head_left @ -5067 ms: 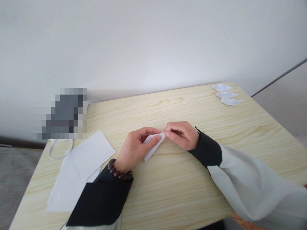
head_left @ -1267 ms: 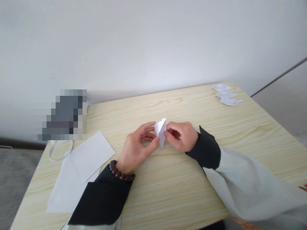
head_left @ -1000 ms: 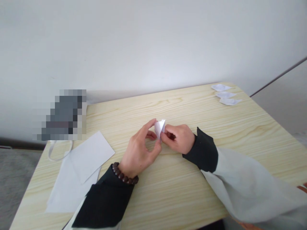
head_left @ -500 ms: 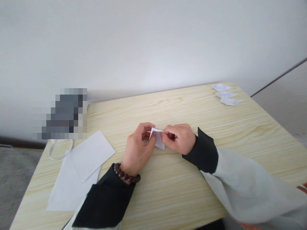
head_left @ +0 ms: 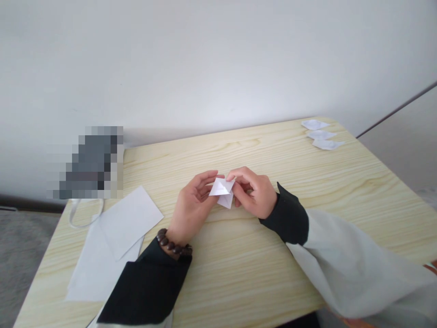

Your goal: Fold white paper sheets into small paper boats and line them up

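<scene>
Since a moment ago the folded paper [head_left: 222, 191] is opening flatter, with the left hand [head_left: 193, 207] and right hand [head_left: 254, 193] both pinching it and needing evenly pressed creases.

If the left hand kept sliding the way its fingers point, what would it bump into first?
The left hand points up-right at the folded paper it already pinches; just beyond is the right hand.

Left hand [head_left: 193, 205] and right hand [head_left: 254, 193] meeting fingertip to fingertip, fingers pinched, forearms resting low
</scene>
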The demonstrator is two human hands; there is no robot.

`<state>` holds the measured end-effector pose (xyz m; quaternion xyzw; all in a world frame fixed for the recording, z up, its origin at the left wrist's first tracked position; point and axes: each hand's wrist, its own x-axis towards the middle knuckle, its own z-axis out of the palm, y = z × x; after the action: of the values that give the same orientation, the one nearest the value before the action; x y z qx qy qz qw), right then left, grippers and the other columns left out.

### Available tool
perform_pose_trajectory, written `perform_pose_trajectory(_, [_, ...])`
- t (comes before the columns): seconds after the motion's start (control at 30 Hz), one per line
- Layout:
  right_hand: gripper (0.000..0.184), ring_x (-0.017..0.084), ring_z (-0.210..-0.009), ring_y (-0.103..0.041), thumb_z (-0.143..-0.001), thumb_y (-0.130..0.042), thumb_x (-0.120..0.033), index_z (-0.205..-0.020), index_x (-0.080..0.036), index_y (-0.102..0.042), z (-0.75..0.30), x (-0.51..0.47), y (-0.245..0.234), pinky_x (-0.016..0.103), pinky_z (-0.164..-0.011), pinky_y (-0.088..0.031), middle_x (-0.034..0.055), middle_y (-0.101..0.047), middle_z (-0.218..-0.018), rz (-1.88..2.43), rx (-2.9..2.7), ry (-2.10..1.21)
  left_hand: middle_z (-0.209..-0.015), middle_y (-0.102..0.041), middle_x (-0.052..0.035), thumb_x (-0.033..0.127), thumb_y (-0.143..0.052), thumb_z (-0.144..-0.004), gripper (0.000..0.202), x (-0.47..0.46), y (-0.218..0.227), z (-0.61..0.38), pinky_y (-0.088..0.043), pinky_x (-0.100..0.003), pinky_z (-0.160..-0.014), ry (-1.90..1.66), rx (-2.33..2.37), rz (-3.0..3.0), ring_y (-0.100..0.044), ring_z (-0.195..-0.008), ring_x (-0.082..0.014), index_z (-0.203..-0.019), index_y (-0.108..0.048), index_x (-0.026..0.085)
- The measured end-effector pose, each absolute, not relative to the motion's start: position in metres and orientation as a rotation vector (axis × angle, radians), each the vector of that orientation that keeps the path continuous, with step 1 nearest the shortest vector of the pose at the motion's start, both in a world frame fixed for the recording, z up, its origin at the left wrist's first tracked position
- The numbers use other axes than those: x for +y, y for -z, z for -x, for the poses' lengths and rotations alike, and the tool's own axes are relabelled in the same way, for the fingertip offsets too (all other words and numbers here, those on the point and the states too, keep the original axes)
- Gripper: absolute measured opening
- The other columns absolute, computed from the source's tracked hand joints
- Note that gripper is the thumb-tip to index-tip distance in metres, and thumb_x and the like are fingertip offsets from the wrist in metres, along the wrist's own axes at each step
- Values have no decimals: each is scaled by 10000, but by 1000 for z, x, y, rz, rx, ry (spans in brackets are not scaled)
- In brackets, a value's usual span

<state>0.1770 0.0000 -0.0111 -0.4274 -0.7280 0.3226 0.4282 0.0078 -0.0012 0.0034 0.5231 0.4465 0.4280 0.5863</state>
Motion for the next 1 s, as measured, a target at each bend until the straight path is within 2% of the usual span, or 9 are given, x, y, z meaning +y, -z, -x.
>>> perform_pose_trajectory(0.1, [106,59,-416,-582,-877,-465,-174,-970,-205,-506,-179,1,13,134,-398,-417,-55,-602,-612,1040,-1752,-902,-1174,-648,-96,206,-679,-761,381,1,-6,-5,-450,-295,-931,-946,917,-1086,-590,-1084,-206,-1125,-590,139])
perform_pose_trajectory(0.2, [159,58,-426,-598,-883,-466,-166,-1022,-200,-537,-182,2,13,133,-402,-436,-37,-647,-667,1006,-1774,-882,-1147,-668,-84,164,-650,-781,336,2,-7,-3,-448,-298,-938,-910,866,-932,-593,-1079,-203,-1115,-627,137])
perform_pose_trajectory(0.27, [214,52,-430,-590,-883,-451,-137,-1044,-202,-576,-185,4,12,139,-419,-442,-23,-678,-712,950,-1850,-797,-1140,-674,-71,117,-621,-786,320,2,-8,-3,-465,-297,-925,-910,826,-842,-602,-1066,-197,-1105,-644,145])
perform_pose_trajectory(0.43, [257,48,-463,-545,-838,-464,-69,-955,-174,-668,-191,9,8,159,-484,-431,5,-697,-719,842,-2000,-444,-1181,-654,-84,56,-537,-781,326,3,-9,-2,-469,-285,-932,-912,736,-761,-587,-1095,-203,-1067,-678,125])
perform_pose_trajectory(0.53, [268,65,-490,-521,-832,-467,-76,-953,-172,-686,-193,10,8,178,-500,-413,-2,-644,-634,809,-2070,-345,-1159,-659,-97,104,-525,-782,298,4,-9,-2,-486,-285,-892,-919,730,-763,-595,-1059,-211,-1027,-694,112])
perform_pose_trajectory(0.63, [278,73,-505,-493,-827,-466,-88,-964,-176,-690,-193,11,10,191,-498,-396,1,-623,-643,768,-2108,-312,-1088,-679,-87,203,-572,-826,234,3,-10,-3,-493,-261,-848,-909,785,-815,-607,-984,-182,-1007,-697,124])
perform_pose_trajectory(0.83, [297,81,-532,-510,-815,-454,-98,-990,-192,-675,-192,9,8,200,-532,-425,2,-619,-674,738,-2102,-399,-984,-703,-61,266,-685,-784,196,0,-7,-7,-480,-233,-787,-943,897,-872,-613,-878,-136,-942,-703,150])
perform_pose_trajectory(1.0, [268,73,-494,-521,-789,-546,-174,-1057,-183,-554,-190,5,6,187,-514,-448,-40,-592,-634,926,-1931,-710,-996,-703,-57,275,-708,-761,142,0,-8,-7,-475,-250,-756,-986,915,-865,-615,-846,-142,-845,-694,162])
